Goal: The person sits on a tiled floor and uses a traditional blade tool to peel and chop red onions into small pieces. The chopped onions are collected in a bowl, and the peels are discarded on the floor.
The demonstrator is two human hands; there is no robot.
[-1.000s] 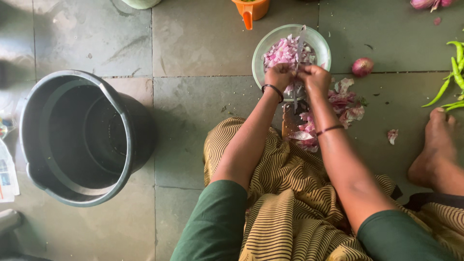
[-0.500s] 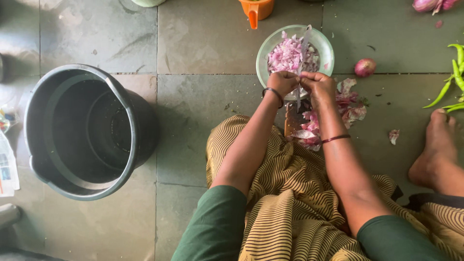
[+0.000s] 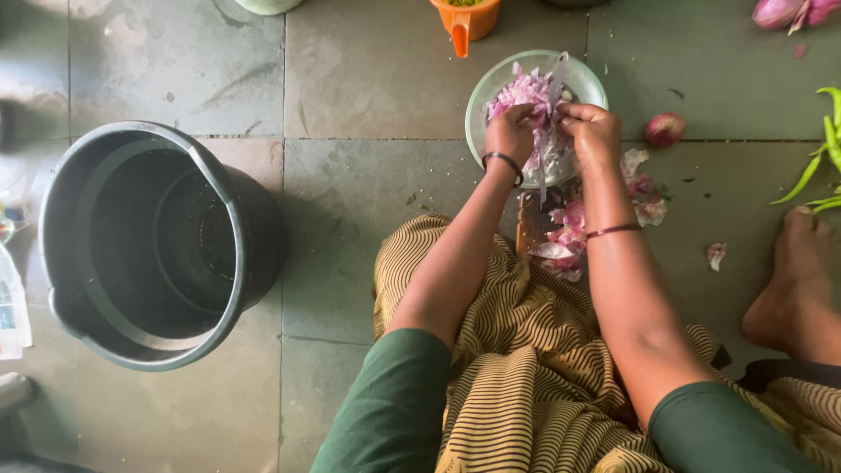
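Both hands meet over a pale green bowl (image 3: 480,96) on the stone floor (image 3: 368,79). The left hand (image 3: 511,133) and right hand (image 3: 594,131) each close their grip on a piece of pink-purple onion (image 3: 536,131), pressed against an upright metal blade (image 3: 555,83) standing between them. Whether the fingers pinch tightly cannot be told. The bowl is heaped with chopped onion pieces (image 3: 521,90), pale pink and white. Below the hands, papery onion skins (image 3: 565,232) lie on the floor beside the blade's wooden base (image 3: 529,226). A whole small onion (image 3: 665,129) sits just right of the bowl. Green chillies (image 3: 819,162) lie at the far right, a bare foot (image 3: 784,289) below them. A large dark bucket (image 3: 140,245) stands well to the left.
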